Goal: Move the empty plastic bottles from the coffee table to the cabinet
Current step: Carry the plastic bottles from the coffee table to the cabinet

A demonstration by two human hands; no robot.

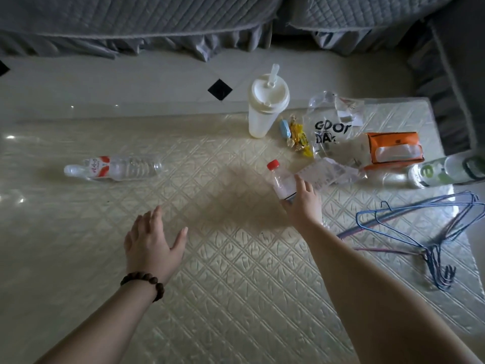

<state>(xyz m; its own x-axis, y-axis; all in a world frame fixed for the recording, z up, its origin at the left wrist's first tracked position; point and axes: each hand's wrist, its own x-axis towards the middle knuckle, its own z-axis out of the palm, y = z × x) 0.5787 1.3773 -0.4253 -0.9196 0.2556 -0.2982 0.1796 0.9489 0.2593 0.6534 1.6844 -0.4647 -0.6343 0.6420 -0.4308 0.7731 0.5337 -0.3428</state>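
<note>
Head view, coffee table (236, 271) with cream quilted cover:

- Right hand (301, 203): fingers curled round the lower body of a small clear bottle with red cap (280, 179), which tilts with its cap up and to the left, near the table's middle-right; whether its base touches the table cannot be told
- Left hand (152, 243): open above the table, fingers straight and close together, thumb held out to the side, holding nothing; dark bead bracelet (144, 283) on the wrist
- Clear bottle with red-and-white label (112, 168): lies on its side at the table's left, cap end to the left, well apart from both hands
- Green-labelled clear bottle (443, 172): lies on its side at the right edge, just below the orange tissue pack (395, 149)
- White lidded cup with straw (266, 106): upright at the far edge
- Wrapped sweets (296, 137), blue and yellow: beside the cup's base
- Clear plastic bag with black lettering (332, 124): right of the sweets
- Crumpled clear wrapper (330, 172): just beyond the right hand
- Wire hangers (420, 232), blue and purple: heaped at the near right
- Grey quilted sofa cover (131, 19): beyond the table, across a tiled floor (131, 74)
</note>
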